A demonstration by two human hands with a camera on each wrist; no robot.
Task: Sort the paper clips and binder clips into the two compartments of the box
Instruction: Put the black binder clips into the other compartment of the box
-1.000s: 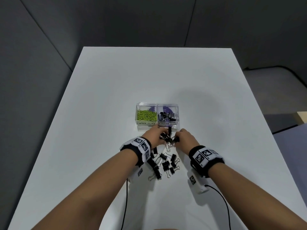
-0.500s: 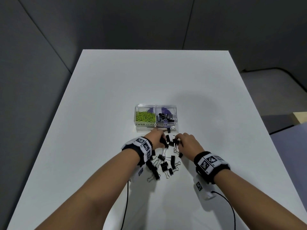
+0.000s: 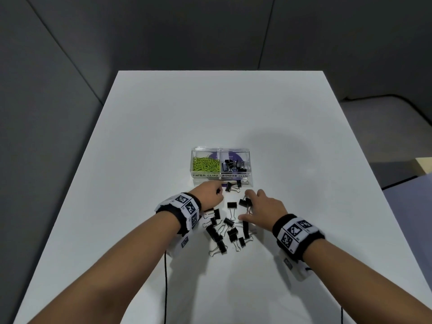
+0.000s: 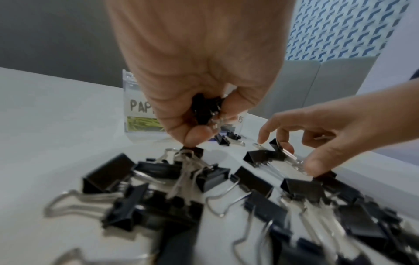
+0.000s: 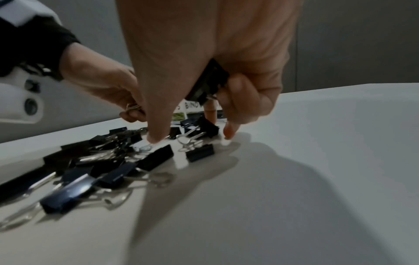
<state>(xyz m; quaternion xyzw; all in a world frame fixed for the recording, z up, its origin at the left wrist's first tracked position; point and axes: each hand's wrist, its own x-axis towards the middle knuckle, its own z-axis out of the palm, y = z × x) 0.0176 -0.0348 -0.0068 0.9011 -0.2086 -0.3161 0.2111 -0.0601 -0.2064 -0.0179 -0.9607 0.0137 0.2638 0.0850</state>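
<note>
Binder clips [image 3: 224, 230], black with silver wire handles, lie scattered on the white table [image 3: 145, 160] between my two forearms, just on the near side of the clear box [image 3: 249, 181]. Two more sit right against the box's front wall. The box has two compartments, labelled by hand: the left one holds the green paper clips [image 3: 205, 165], the right one a small heap of black binder clips [image 3: 235, 166].

My left hand [image 3: 209, 196] is curled into a loose fist near the box's front left corner. From the left wrist view, its fingers are wrapped round a bunch of black clips [image 4: 207, 111] tucked into the palm, their wire handles poking out by the fingertips, while the fingertips hang just above another clip in the pile.

My right hand [image 3: 265, 206] is spread low over the right side of the pile. In the right wrist view I can see a black clip [image 5: 209, 84] held against the palm by the curled outer fingers, while the thumb and another fingertip reach down to the table on either side of loose clips [image 5: 199, 152]. The view is blurred, so I can't be sure whether those fingertips actually touch a clip yet.

Both wrists wear bands [image 3: 184, 208] with black-and-white square markers, and thin black cables [image 3: 165, 288] trail back toward me.
</note>
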